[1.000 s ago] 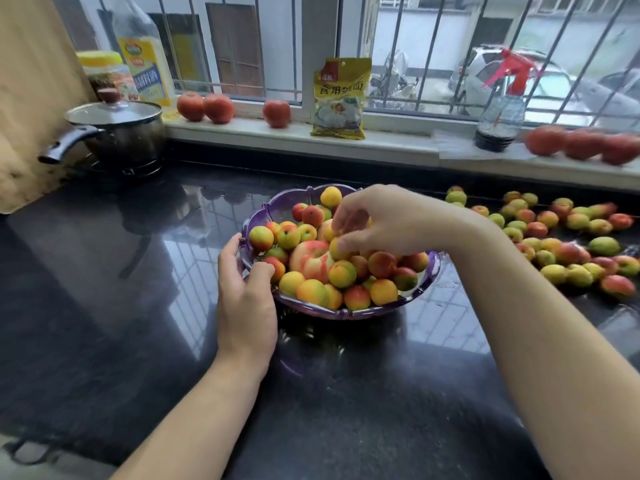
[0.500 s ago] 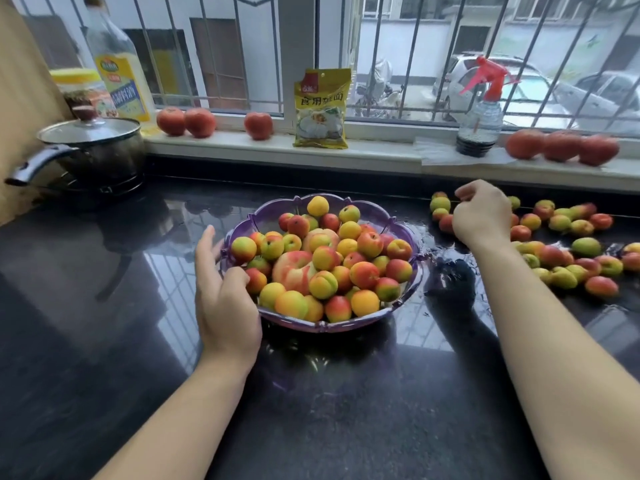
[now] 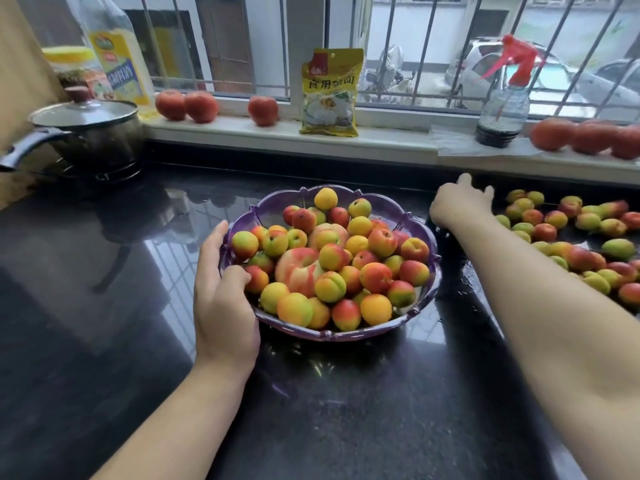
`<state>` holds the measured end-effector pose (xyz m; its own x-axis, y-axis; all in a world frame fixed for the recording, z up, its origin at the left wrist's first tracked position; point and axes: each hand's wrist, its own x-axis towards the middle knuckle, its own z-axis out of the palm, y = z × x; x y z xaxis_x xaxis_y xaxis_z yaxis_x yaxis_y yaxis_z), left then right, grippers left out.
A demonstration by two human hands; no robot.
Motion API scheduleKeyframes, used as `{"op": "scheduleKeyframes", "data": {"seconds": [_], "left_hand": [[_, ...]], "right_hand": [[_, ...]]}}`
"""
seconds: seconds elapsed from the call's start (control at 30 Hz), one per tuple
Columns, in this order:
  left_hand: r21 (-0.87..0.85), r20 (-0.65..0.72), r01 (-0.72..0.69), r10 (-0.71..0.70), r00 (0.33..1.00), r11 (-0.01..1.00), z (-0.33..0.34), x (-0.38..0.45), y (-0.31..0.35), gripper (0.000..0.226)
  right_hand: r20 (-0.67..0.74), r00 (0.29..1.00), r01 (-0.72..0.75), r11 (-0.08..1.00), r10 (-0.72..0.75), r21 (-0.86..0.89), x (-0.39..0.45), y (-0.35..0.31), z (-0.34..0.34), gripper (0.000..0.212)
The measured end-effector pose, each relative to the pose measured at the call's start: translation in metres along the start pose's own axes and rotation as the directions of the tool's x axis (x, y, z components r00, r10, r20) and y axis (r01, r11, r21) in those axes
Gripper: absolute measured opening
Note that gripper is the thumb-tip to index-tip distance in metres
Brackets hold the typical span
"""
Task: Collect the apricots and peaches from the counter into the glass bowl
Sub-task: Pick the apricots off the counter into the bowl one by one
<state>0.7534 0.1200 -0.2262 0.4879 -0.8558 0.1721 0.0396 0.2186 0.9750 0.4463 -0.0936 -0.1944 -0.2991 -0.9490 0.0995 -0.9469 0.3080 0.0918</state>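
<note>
A purple glass bowl (image 3: pixel 398 209) stands mid-counter, heaped with apricots and one big peach (image 3: pixel 298 268). My left hand (image 3: pixel 221 306) grips its left rim, thumb inside against the fruit and fingers along the outside. Several loose apricots (image 3: pixel 581 258) lie scattered on the black counter to the right of the bowl. My right hand (image 3: pixel 457 206) reaches palm down over the left end of that scatter, fingers stretched toward the wall. Whatever lies under its palm is hidden.
A lidded pot (image 3: pixel 93 133) sits at the back left, with an oil bottle (image 3: pixel 117 64) behind it. On the windowsill stand red tomatoes (image 3: pixel 187 105), a yellow packet (image 3: pixel 329 95), a spray bottle (image 3: pixel 505 109) and more tomatoes (image 3: pixel 588 136).
My right hand left the top of the bowl and swung right to the loose fruit. My left hand's thumb hooked over the bowl's rim.
</note>
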Motion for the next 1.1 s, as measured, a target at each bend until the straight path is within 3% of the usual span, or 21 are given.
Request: {"op": "scheduleKeyframes", "data": {"seconds": [0.13,0.27,0.3,0.37,0.43,0.47,0.57,0.7,0.83,0.93,1.03,1.1], "left_hand": [[-0.005,0.001,0.002,-0.002,1.0,1.0,0.0,0.0,0.0,0.068],[-0.005,0.005,-0.001,0.001,1.0,1.0,0.001,0.0,0.0,0.067],[-0.004,0.008,-0.004,0.004,1.0,1.0,0.001,0.0,0.0,0.067],[-0.01,0.012,-0.009,0.01,1.0,1.0,0.001,-0.001,0.001,0.068],[-0.016,0.012,-0.007,0.008,1.0,1.0,0.001,-0.002,0.003,0.07],[-0.019,0.015,-0.005,0.005,1.0,1.0,0.001,-0.002,0.003,0.071],[-0.039,0.018,0.006,-0.005,1.0,0.999,0.0,-0.003,0.004,0.075],[-0.049,0.005,0.027,-0.027,1.0,0.998,-0.003,-0.003,0.007,0.075],[-0.025,0.0,0.03,-0.03,1.0,0.999,-0.001,-0.004,0.009,0.075],[-0.024,0.004,0.041,-0.041,0.999,0.999,-0.002,-0.002,0.007,0.075],[-0.007,0.013,0.045,-0.045,0.999,0.999,-0.005,-0.001,0.004,0.074],[-0.001,0.014,0.043,-0.043,0.999,0.999,-0.005,-0.001,0.003,0.074]], "right_hand": [[-0.089,0.996,0.007,0.997,0.001,0.081,-0.014,0.004,0.002,0.033],[-0.285,0.958,0.131,0.896,-0.005,0.424,-0.031,0.001,-0.028,0.03],[-0.302,0.953,0.188,0.823,-0.02,0.537,-0.04,-0.002,-0.044,0.03],[-0.246,0.963,0.263,0.553,-0.106,0.791,-0.067,-0.007,-0.079,0.03],[-0.16,0.93,0.256,0.271,-0.331,0.928,-0.109,-0.008,-0.112,0.031],[-0.156,0.876,0.295,0.252,-0.456,0.922,-0.131,-0.008,-0.125,0.031],[-0.156,0.759,0.513,0.434,-0.632,0.741,-0.171,-0.021,-0.139,0.023],[-0.222,0.778,0.609,0.619,-0.588,0.495,-0.167,-0.057,-0.114,0.028],[-0.193,0.754,0.644,0.647,-0.628,0.409,-0.156,-0.078,-0.09,0.034],[-0.22,0.768,0.608,0.576,-0.601,0.547,-0.153,-0.071,-0.095,0.036],[-0.33,0.848,0.516,0.501,-0.415,0.695,-0.14,-0.045,-0.104,0.03],[-0.337,0.901,0.433,0.518,-0.273,0.737,-0.121,-0.023,-0.099,0.025]]}}
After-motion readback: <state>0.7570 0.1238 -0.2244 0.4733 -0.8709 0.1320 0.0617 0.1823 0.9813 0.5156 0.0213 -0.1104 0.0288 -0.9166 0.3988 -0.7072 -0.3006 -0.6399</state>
